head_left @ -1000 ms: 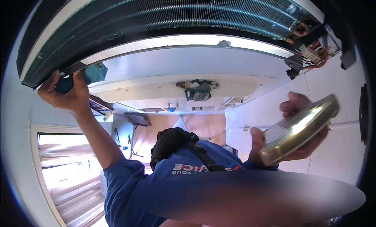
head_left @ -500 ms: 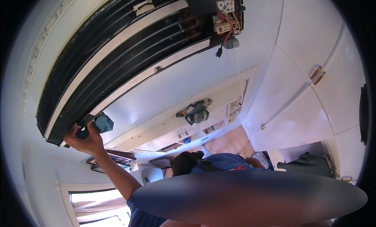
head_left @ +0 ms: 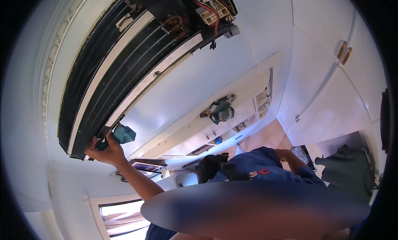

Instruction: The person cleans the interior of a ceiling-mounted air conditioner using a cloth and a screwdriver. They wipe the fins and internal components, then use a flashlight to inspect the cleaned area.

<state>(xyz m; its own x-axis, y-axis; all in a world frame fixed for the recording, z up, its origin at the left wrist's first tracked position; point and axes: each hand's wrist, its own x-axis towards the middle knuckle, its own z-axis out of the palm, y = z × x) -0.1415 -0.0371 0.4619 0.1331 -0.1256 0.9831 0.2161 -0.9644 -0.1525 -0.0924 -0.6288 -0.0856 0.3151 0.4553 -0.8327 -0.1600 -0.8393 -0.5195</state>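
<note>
A wall-mounted air conditioner with its cover off shows black fins, pale strips and, at its right end, exposed wires. My left hand is raised to the unit's lower left end, fingers closed round a teal cloth by the bottom edge. Part of the cloth hangs out beside the thumb. My right hand is low at my waist, at the end of my bent right forearm. Its fingers are hidden, and I cannot see anything in it.
A long white cabinet stands below along the wall, with a crumpled green-grey cloth on top. White wardrobe doors rise at the right. A dark green garment hangs low right. A window is at lower left.
The view has shifted, so the unit's left end sits farther right and lower. More of my right forearm shows. My left hand stays at the unit's end with the cloth.
</note>
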